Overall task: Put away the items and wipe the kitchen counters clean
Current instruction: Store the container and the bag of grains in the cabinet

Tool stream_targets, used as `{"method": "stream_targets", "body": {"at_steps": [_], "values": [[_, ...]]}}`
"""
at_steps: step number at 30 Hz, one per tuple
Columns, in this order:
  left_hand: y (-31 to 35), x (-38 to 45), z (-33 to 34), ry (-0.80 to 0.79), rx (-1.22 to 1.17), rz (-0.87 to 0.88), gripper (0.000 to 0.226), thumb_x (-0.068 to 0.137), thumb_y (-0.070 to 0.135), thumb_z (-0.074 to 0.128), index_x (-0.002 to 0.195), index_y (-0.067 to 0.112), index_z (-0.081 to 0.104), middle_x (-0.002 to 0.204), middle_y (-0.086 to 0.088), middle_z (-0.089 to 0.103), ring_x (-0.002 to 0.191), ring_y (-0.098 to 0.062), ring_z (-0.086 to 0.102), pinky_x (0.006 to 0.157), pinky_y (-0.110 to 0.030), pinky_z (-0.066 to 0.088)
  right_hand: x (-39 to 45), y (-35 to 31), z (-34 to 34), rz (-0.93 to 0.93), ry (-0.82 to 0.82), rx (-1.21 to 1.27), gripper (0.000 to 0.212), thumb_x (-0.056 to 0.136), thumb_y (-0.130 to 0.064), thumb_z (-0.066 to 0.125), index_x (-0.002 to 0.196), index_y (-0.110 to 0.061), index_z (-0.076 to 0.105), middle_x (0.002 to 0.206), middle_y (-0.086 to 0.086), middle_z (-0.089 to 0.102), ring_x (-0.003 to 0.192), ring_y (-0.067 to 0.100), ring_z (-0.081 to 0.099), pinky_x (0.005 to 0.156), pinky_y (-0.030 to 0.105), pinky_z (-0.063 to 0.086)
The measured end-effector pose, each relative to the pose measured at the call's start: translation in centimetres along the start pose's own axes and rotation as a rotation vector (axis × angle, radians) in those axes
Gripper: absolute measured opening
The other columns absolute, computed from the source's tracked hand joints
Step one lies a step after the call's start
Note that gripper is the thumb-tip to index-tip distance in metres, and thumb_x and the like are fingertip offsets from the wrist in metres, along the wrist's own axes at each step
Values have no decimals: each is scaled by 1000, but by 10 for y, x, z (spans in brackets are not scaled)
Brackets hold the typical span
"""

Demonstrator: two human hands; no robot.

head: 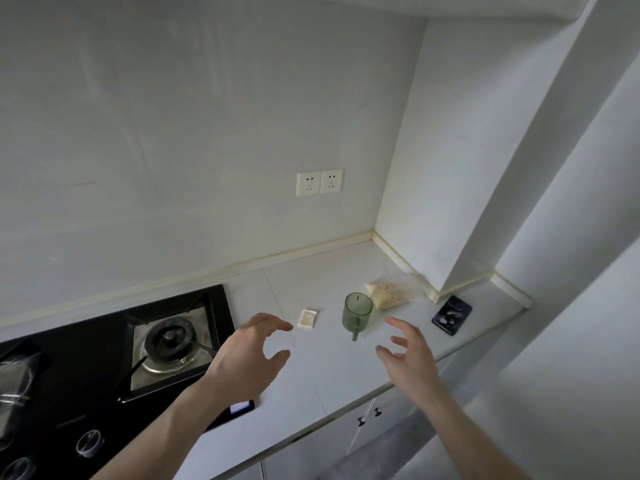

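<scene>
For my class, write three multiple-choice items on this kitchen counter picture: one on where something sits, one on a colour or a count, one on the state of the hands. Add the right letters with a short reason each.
1. Where does the clear plastic bag of pale crumbs lie?
A. on the black gas hob
B. on the white counter near the wall corner, behind the cup
C. in the person's right hand

2. How many white wall sockets sit side by side on the wall?
A. one
B. two
C. four

3. What are the two hands doing?
A. both hold nothing, fingers spread over the counter
B. the left grips the cup
C. the right holds the dark phone

Key: 1 B, the bag rests beyond the translucent green glass cup by the corner. 2 B, two plates adjoin. 3 A, the left hand and right hand are empty above the counter.
</scene>
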State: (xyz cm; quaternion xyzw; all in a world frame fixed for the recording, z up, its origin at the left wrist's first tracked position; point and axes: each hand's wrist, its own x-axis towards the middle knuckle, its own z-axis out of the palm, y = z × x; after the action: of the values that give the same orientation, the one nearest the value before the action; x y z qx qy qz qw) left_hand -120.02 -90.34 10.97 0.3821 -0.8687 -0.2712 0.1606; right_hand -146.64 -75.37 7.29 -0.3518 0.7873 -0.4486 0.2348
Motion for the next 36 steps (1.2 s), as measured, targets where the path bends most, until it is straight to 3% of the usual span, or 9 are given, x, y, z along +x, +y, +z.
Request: {"method": "stream_targets", "body": {"at_steps": [4, 7, 12, 18, 22, 25, 29, 33, 36], "values": [[-1, 38, 6, 11, 9, -21, 38, 91, 35, 68, 128, 42, 59, 129, 27, 51, 112, 3, 55, 90, -15, 44, 68, 7, 4, 99, 31, 93, 49, 91, -18, 69, 136, -26, 53, 133, -10, 51, 114, 6, 57, 82, 22, 48], [-1, 73, 15, -5, 17, -44, 38, 90, 37, 68, 126, 44, 59, 129, 30, 51, 111, 5, 55, 87, -18, 47, 128, 26, 6, 261, 87, 190, 50, 92, -18, 66, 140, -20, 51, 138, -2, 54, 121, 19, 54, 97, 33, 45], [2, 118, 21, -47, 63, -94, 40, 90, 38, 68, 129, 43, 58, 130, 29, 50, 108, 1, 60, 88, -22, 50, 201, 65, 8, 493, 193, 193, 56, 97, -17, 59, 150, -14, 41, 145, 12, 52, 124, 33, 55, 92, 39, 45], [4, 162, 38, -63, 83, -145, 42, 92, 37, 66, 132, 41, 57, 133, 25, 51, 113, -1, 56, 98, -23, 46, 264, 102, 1, 672, 255, 137, 64, 99, -22, 58, 156, -10, 30, 147, 21, 48, 128, 41, 53, 103, 49, 47], [6, 182, 49, -62, 75, -164, 41, 92, 37, 67, 131, 41, 57, 131, 25, 52, 110, -1, 58, 94, -22, 46, 299, 123, -7, 750, 296, 177, 65, 97, -24, 57, 154, -6, 31, 150, 21, 46, 133, 42, 49, 107, 48, 43], [7, 192, 52, -70, 65, -180, 40, 91, 37, 68, 130, 41, 58, 128, 26, 51, 97, -2, 64, 88, -23, 48, 321, 139, -11, 785, 315, 239, 66, 93, -27, 59, 150, -4, 36, 134, 23, 58, 112, 39, 61, 92, 46, 53], [3, 210, 58, -77, 93, -195, 41, 92, 36, 68, 131, 40, 57, 131, 25, 51, 114, -1, 56, 93, -20, 41, 346, 155, -13, 792, 336, 293, 55, 96, -27, 60, 140, 1, 45, 105, 19, 62, 80, 28, 58, 77, 38, 56], [3, 224, 60, -73, 106, -213, 41, 93, 37, 68, 132, 40, 57, 132, 25, 51, 119, -1, 54, 94, -20, 42, 364, 170, -17, 850, 349, 355, 40, 99, -27, 60, 127, 3, 56, 79, 6, 52, 84, 26, 59, 91, 40, 58], [1, 227, 61, -78, 97, -224, 40, 92, 36, 70, 130, 40, 59, 129, 26, 51, 116, -1, 54, 94, -21, 45, 369, 191, -29, 799, 202, 359, 24, 97, -25, 56, 116, -10, 59, 87, 2, 57, 83, 22, 62, 78, 37, 58]]}}
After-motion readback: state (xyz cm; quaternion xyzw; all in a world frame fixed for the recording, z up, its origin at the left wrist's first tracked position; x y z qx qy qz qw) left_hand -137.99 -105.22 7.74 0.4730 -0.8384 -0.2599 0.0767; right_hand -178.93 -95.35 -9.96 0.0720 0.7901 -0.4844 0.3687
